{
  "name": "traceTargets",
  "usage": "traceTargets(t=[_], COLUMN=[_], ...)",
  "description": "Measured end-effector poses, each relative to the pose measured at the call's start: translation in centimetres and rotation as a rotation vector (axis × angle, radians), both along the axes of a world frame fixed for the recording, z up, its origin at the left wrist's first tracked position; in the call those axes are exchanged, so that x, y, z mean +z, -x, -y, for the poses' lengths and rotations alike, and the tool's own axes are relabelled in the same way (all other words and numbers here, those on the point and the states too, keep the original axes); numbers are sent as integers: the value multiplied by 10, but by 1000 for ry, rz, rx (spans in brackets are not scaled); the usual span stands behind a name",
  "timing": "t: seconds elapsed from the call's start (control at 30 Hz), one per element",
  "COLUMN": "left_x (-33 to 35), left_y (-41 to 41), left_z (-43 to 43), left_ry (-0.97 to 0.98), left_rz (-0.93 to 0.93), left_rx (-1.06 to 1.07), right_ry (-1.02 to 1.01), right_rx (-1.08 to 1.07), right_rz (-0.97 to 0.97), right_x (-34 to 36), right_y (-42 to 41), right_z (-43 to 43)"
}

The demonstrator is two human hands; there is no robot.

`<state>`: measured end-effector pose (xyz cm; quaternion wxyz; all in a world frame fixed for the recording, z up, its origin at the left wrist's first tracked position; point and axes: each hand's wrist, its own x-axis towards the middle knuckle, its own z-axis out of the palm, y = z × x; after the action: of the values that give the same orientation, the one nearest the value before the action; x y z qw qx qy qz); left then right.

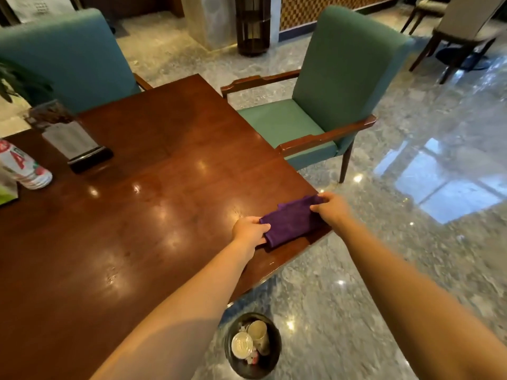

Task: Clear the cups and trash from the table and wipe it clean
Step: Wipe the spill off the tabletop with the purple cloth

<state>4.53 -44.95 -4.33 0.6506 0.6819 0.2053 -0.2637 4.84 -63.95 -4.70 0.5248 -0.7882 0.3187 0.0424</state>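
Note:
A folded purple cloth (292,220) lies at the right corner of the glossy dark wooden table (153,187). My left hand (251,230) pinches the cloth's near left end. My right hand (330,208) grips its far right end, at the table's edge. On the floor below the table's near edge stands a black trash bin (253,345) holding paper cups (251,340) and bits of trash.
A pack of small red-and-white bottles (23,167) and a green package (6,190) sit at the table's left edge. A potted plant (48,113) and a sign stand (78,145) are behind them. Two teal armchairs (323,105) flank the table's far sides on marble floor.

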Motion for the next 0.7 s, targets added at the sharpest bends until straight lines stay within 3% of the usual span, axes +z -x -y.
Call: traceTargets(t=[0.27,0.4,0.5,0.7], left_x=[-19,-26,-21,5], left_y=[-5,-10,-13,-27], left_z=[15,13,7,-8], left_ry=[-197,-321,-359,-450], left_rz=[-1,64,94,215], left_rx=[-266,-269,-269,-490], right_ry=[240,412,429,635], right_rx=[52,174,217,467], right_rz=[-86,-140,-199,-374], right_x=[-16,-15,-8,27], right_y=[-5,-9,-14,-22], right_z=[15,16,16,11])
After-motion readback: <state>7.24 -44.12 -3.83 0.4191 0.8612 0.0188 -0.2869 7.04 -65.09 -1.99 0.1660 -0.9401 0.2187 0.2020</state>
